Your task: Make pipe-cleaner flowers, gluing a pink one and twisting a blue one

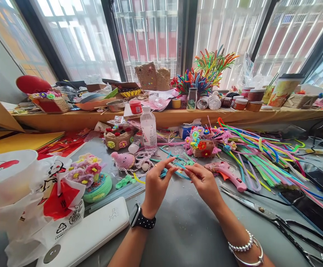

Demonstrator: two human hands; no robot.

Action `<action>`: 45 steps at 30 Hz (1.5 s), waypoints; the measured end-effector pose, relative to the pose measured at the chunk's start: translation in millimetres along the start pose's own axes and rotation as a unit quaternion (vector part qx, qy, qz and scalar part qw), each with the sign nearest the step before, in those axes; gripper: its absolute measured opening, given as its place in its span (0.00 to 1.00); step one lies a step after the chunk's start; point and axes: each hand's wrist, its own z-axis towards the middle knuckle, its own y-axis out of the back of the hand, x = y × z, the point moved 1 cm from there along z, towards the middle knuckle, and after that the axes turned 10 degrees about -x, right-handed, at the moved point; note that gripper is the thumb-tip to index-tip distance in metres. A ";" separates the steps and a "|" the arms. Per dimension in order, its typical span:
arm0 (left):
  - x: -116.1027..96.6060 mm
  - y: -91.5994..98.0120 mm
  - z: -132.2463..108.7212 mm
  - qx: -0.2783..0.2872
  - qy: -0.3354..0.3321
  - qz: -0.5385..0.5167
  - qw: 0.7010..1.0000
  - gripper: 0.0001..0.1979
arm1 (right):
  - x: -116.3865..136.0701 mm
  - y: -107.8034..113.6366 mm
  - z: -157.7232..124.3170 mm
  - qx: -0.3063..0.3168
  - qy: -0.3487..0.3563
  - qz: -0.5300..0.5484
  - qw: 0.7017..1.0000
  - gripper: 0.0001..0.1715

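Both my hands meet over the grey table [183, 226], pinching a blue pipe cleaner [178, 165] between them. My left hand [157, 183], with a black watch on its wrist, has thumb and forefinger closed on the piece's left end. My right hand [203, 181], with bracelets on its wrist, pinches the right end. Just behind the hands lie a string of pearls [139, 159], a pink crocheted piece [124, 160] and a small basket of pipe-cleaner flowers [203, 146].
A pink glue gun [228, 172] and scissors [264, 213] lie to the right, beside a spread of coloured pipe cleaners [261, 159] and a phone [314, 211]. A white power bank [91, 231], a plastic bag [47, 200] and a clear bottle [148, 129] stand left.
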 end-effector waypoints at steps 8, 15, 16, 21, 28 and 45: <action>-1.6 1.9 2.5 -0.003 -0.028 0.017 0.999 0.07 | 7.2 1.4 0.9 0.020 0.047 -0.046 0.998 0.13; -0.2 1.0 2.1 0.001 -0.035 0.020 0.999 0.06 | 4.4 1.9 1.6 0.038 0.051 -0.074 0.995 0.15; 0.0 1.1 2.2 -0.001 -0.034 0.025 0.999 0.06 | 3.9 1.8 1.5 0.036 0.050 -0.076 0.995 0.15; 1.5 2.4 2.9 -0.029 -0.022 0.048 0.998 0.07 | 3.2 0.4 -0.8 0.024 0.058 -0.078 0.995 0.22; 6.1 0.2 1.8 -0.029 -0.041 0.078 0.996 0.08 | 3.8 -0.2 -2.6 0.015 0.099 -0.120 0.988 0.15; 5.1 7.9 8.2 0.043 -0.049 0.056 0.996 0.11 | -0.9 4.1 -0.9 0.023 0.107 -0.105 0.988 0.14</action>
